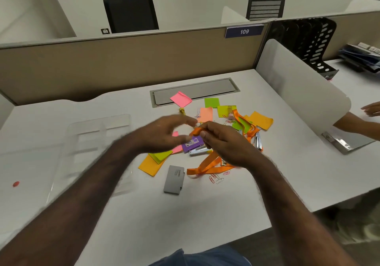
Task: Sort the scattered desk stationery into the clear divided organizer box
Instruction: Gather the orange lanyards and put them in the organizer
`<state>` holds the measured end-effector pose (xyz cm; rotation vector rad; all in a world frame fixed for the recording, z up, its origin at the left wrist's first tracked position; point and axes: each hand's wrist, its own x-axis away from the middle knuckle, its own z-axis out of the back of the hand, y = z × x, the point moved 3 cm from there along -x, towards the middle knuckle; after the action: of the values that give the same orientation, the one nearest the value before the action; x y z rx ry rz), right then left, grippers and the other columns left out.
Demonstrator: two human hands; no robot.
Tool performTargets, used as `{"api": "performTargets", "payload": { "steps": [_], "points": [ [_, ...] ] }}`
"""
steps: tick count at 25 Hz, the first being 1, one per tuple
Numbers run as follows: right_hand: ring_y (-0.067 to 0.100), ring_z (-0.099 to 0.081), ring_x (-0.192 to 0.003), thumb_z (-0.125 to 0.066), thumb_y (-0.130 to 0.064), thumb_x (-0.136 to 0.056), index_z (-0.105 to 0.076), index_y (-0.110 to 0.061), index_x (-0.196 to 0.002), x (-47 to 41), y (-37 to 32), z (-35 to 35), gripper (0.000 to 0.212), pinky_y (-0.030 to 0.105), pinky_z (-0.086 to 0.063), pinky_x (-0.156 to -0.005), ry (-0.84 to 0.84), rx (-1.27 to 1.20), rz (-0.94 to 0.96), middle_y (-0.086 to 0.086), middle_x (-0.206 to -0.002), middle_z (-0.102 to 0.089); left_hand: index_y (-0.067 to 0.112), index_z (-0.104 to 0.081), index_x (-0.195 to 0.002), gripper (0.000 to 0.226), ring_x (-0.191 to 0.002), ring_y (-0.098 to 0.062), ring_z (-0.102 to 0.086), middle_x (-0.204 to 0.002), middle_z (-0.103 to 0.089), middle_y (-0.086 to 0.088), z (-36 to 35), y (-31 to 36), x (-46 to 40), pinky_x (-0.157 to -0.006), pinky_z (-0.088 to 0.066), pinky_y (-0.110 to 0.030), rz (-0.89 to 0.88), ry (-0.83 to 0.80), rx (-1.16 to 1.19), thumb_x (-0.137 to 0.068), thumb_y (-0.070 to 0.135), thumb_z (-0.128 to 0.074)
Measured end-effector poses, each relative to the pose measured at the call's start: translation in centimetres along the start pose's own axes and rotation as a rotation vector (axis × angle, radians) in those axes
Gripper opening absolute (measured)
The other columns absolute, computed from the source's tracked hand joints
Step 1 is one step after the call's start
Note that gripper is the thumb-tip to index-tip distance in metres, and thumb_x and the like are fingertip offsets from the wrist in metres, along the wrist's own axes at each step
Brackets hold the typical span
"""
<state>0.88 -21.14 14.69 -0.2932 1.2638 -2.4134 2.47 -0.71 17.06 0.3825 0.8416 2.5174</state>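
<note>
My right hand (223, 140) is shut on a fold of the orange lanyard (207, 166), which trails down to the desk in front of me. My left hand (164, 133) hovers just left of it, blurred, with fingers spread and nothing in them. Under both hands lie a purple staple box (192, 144), a metal stapler (258, 141), coloured sticky notes such as the pink one (181, 99), and loose paper clips (217, 178). A grey case (174, 179) lies nearer to me. The clear divided organizer box (98, 136) sits at the left, partly behind my left forearm.
A grey cable flap (195, 92) is set into the desk behind the pile. A white divider (298, 84) bounds the desk at the right, and another person's arm (357, 125) rests beyond it. A small red dot (16, 184) marks the desk at far left.
</note>
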Motion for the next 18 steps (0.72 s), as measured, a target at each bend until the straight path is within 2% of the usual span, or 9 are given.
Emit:
{"api": "performTargets", "payload": {
  "steps": [2, 3, 5, 8, 10, 12, 13, 15, 18],
  "points": [
    [0.017, -0.063, -0.087, -0.048, -0.031, -0.110, -0.063, -0.026, -0.108, -0.1, -0.9, 0.1, 0.016, 0.046, -0.055, -0.078, -0.024, 0.065, 0.032, -0.002, -0.091, -0.067, 0.033, -0.054, -0.141, 0.048, -0.129, -0.009, -0.054, -0.143, -0.059, 0.010, -2.5, 0.3, -0.2, -0.106, -0.046, -0.033, -0.014, -0.073, 0.187, -0.095, 0.044, -0.066],
    [0.016, -0.064, -0.085, -0.049, -0.031, -0.110, -0.064, -0.023, -0.108, -0.1, -1.3, 0.3, 0.017, 0.046, -0.056, -0.077, -0.024, 0.064, 0.036, -0.003, -0.089, -0.067, 0.030, -0.057, -0.138, 0.044, -0.124, -0.011, -0.060, -0.136, -0.064, 0.007, -3.4, 0.4, -0.4, -0.103, -0.051, -0.033, -0.019, -0.067, 0.311, -0.096, 0.042, -0.065],
    [0.010, -0.065, -0.084, -0.052, -0.033, -0.109, -0.066, -0.022, -0.110, 0.0, -1.5, 1.4, 0.018, 0.037, -0.058, -0.076, -0.008, 0.034, 0.038, -0.013, -0.087, -0.067, 0.022, -0.065, -0.126, 0.030, -0.109, -0.013, -0.069, -0.119, -0.073, 0.000, -4.2, 0.8, -0.4, -0.090, -0.057, -0.026, -0.016, -0.001, 0.476, -0.099, 0.033, -0.063],
    [-0.002, -0.064, -0.081, -0.059, -0.034, -0.106, -0.069, -0.027, -0.110, 0.4, -0.8, 3.3, 0.013, 0.026, -0.052, -0.076, 0.012, 0.015, 0.035, -0.029, -0.082, -0.067, 0.022, -0.067, -0.105, 0.027, -0.103, -0.014, -0.068, -0.109, -0.070, -0.002, -3.8, 0.9, -0.4, -0.079, -0.055, -0.024, 0.032, 0.096, 0.448, -0.093, 0.046, -0.065],
    [0.002, -0.066, -0.081, -0.061, -0.035, -0.104, -0.070, -0.028, -0.111, 0.5, -0.2, 4.2, 0.013, 0.030, -0.057, -0.076, 0.022, -0.012, 0.024, -0.025, -0.085, -0.069, 0.020, -0.064, -0.099, 0.031, -0.103, -0.019, -0.069, -0.106, -0.070, -0.003, -3.0, 0.8, -0.2, -0.076, -0.057, -0.027, 0.035, 0.089, 0.474, -0.089, 0.049, -0.065],
    [0.009, -0.068, -0.081, -0.061, -0.039, -0.103, -0.071, -0.032, -0.109, 0.6, 0.4, 5.0, 0.013, 0.036, -0.060, -0.078, 0.046, -0.008, 0.011, -0.012, -0.085, -0.071, 0.012, -0.059, -0.094, 0.028, -0.092, -0.024, -0.072, -0.095, -0.074, -0.009, -2.2, 0.8, 0.2, -0.071, -0.057, -0.031, -0.010, 0.047, 0.598, -0.095, 0.040, -0.062],
    [0.010, -0.067, -0.080, -0.060, -0.040, -0.103, -0.070, -0.035, -0.106, 0.6, 0.8, 5.3, 0.012, 0.036, -0.060, -0.078, 0.055, -0.012, -0.003, -0.008, -0.083, -0.071, 0.009, -0.056, -0.091, 0.025, -0.079, -0.028, -0.070, -0.084, -0.072, -0.014, -1.8, 0.7, 0.5, -0.064, -0.055, -0.031, -0.034, 0.028, 0.677, -0.099, 0.033, -0.059],
    [0.009, -0.066, -0.077, -0.057, -0.039, -0.104, -0.069, -0.037, -0.103, 0.9, 1.7, 6.0, 0.012, 0.032, -0.058, -0.075, 0.069, -0.032, -0.044, -0.005, -0.081, -0.069, 0.007, -0.050, -0.087, 0.027, -0.052, -0.027, -0.049, -0.062, -0.054, -0.014, -0.5, 0.4, 1.3, -0.049, -0.041, -0.030, -0.060, 0.060, 0.800, -0.104, 0.027, -0.053],
    [0.007, -0.062, -0.072, -0.054, -0.039, -0.105, -0.069, -0.031, -0.103, 1.6, 3.8, 6.9, 0.017, 0.027, -0.055, -0.070, 0.087, -0.069, -0.108, -0.002, -0.080, -0.066, 0.011, -0.050, -0.079, 0.029, -0.048, -0.016, -0.018, -0.055, -0.023, -0.003, 2.2, -0.9, 2.3, -0.049, -0.017, -0.030, -0.049, 0.215, 0.993, -0.102, 0.029, -0.051]
  ]
}}
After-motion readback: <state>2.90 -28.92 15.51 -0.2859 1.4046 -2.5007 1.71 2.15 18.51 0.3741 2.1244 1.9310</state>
